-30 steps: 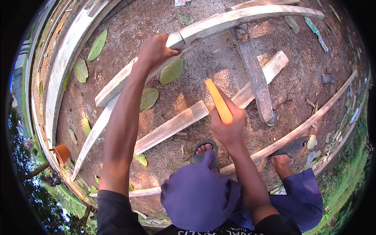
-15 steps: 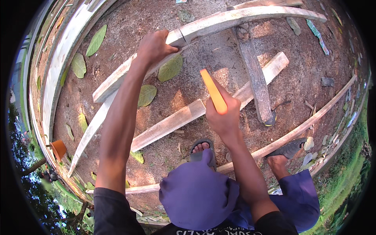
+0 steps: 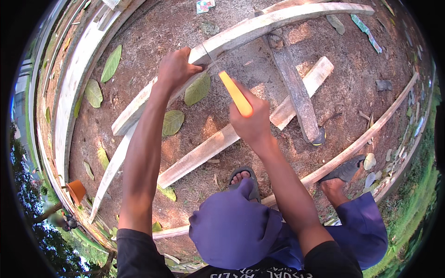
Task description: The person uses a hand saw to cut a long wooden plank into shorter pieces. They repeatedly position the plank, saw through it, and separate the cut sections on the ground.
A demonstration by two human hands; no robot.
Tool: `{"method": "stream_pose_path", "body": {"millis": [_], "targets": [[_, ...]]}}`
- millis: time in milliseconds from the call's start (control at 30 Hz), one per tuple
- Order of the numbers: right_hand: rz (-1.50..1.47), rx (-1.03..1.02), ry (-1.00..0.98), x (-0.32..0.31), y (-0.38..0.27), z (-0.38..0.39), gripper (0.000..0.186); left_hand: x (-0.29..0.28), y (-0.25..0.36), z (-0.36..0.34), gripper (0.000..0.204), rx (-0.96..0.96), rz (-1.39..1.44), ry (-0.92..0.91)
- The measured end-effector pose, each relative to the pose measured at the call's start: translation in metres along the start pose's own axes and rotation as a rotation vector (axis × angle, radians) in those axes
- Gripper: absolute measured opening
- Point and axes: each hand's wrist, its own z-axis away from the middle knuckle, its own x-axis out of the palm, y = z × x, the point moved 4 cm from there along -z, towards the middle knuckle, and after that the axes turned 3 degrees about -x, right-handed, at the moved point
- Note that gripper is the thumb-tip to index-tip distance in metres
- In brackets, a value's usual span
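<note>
My left hand is closed on a long pale plank, thumb along its near edge, just left of where a thin saw blade crosses it. My right hand grips the orange handle of the saw, below the plank and pointing up toward it. A dark weathered board runs down from under the plank, over a short pale piece. Another pale piece lies below my hands, and a thin white board runs down to the lower left.
Long boards are stacked at the left, near a terracotta pot. A slim strip of wood lies by my sandaled feet. Leaves are scattered on the dirt. A small, indistinct person appears at the left edge, with greenery around.
My right hand and the orange handle have moved up and to the left, toward the plank, along the line of the blade. My left hand keeps its grip.
</note>
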Motion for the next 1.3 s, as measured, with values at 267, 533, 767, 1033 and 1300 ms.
{"method": "stream_pose_path", "body": {"millis": [267, 533, 767, 1033, 1300], "targets": [[-0.018, -0.07, 0.035, -0.029, 0.006, 0.087, 0.059, -0.009, -0.025, -0.013, 0.046, -0.016, 0.007, -0.036], [-0.041, -0.208, 0.106, 0.016, 0.005, -0.045, 0.048, -0.004, -0.004, -0.019, 0.048, 0.069, 0.029, 0.03], [0.019, -0.061, 0.003, -0.037, 0.017, 0.121, 0.061, -0.008, -0.035, -0.025, 0.052, 0.049, 0.066, -0.074], [-0.053, -0.179, 0.097, 0.018, 0.009, -0.04, 0.047, -0.003, -0.01, -0.029, 0.051, 0.105, 0.0, 0.031], [0.069, -0.028, 0.006, -0.056, 0.003, 0.155, 0.056, -0.012, -0.032, -0.02, 0.052, 0.056, 0.122, -0.033]]}}
